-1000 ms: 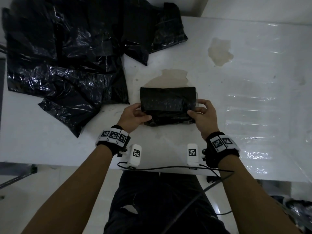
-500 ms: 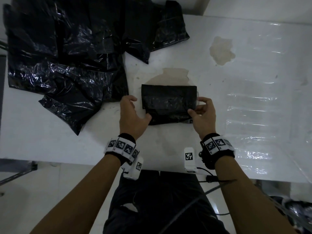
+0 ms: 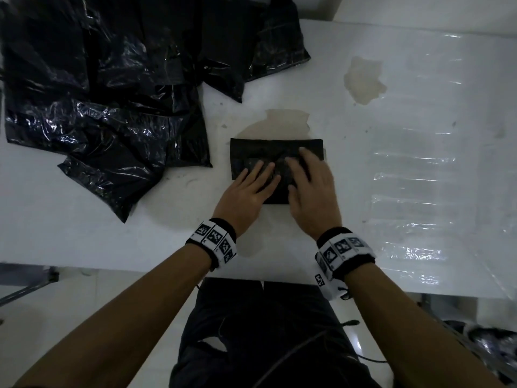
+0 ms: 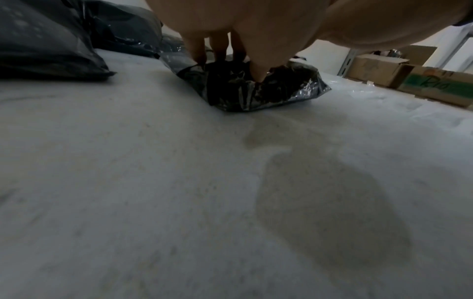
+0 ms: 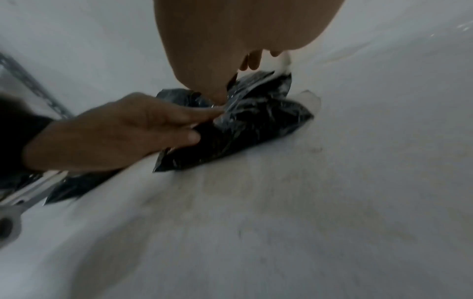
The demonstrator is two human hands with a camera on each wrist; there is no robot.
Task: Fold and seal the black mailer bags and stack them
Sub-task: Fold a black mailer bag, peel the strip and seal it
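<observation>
Both hands have moved off the ends of the folded mailer bag (image 3: 275,152), where they were pinching its edges a moment ago, and are now lying flat on top of it. Left hand (image 3: 249,189) is resting on the bag's lower left part with its fingers (image 3: 264,170) straight and slightly spread, pointing toward the upper right of the head frame. Right hand (image 3: 313,186) is lying beside it on the bag's right half, its fingers (image 3: 303,154) also straight and a little apart, reaching nearly to the bag's top right corner; this hand is looking somewhat blurred. In the left wrist view the fingertips (image 4: 198,52) are pressing down into the crinkled black plastic (image 4: 268,89). In the right wrist view the left hand (image 5: 115,131) is showing with fingers extended close together across the bag (image 5: 245,121).

The folded bag is sitting in the centre of the head frame on the white table (image 3: 84,242), just below a brownish stain (image 3: 279,124). A second stain (image 3: 363,79) is showing in the upper right. A loose heap of unfolded black bags (image 3: 106,93) is filling the upper left of the frame, apart from the folded one. Cardboard boxes (image 4: 409,74) are standing at the right edge of the left wrist view.
</observation>
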